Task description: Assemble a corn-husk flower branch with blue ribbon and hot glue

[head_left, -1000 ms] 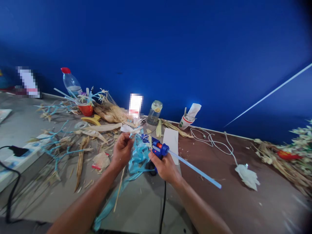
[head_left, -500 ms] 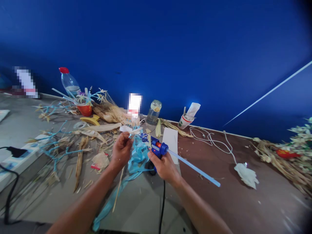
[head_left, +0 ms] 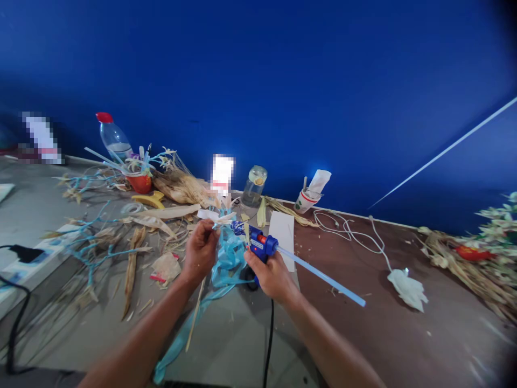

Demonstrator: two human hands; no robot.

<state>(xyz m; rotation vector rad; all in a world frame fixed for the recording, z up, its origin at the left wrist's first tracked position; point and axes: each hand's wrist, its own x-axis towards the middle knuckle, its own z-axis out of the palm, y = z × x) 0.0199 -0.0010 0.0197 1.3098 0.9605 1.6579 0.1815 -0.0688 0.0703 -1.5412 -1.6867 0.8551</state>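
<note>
My right hand (head_left: 269, 272) is wrapped round a blue hot glue gun (head_left: 262, 242), with a long translucent glue stick (head_left: 323, 277) sticking out of its back end. A narrow pale strip (head_left: 246, 235) stands by my right thumb. My left hand (head_left: 202, 248) is closed in a pinch on a small flower of pale dry husk (head_left: 224, 220) on a bluish stem. The gun's nozzle points left at this flower and is close to it; contact cannot be made out. Under both hands lies a crumpled light-blue ribbon (head_left: 230, 258).
Blue-wrapped branches (head_left: 91, 253) and dry husk scraps lie at left, beside a power strip (head_left: 40, 264). Behind them stand a red cup (head_left: 139, 182) and a bottle (head_left: 115, 140). A glass jar (head_left: 254, 186), a paper cup (head_left: 307, 200) and a white cable (head_left: 351, 229) are along the wall.
Both hands keep nearly the same place and the same hold. The whole view has shifted very slightly to the left.
</note>
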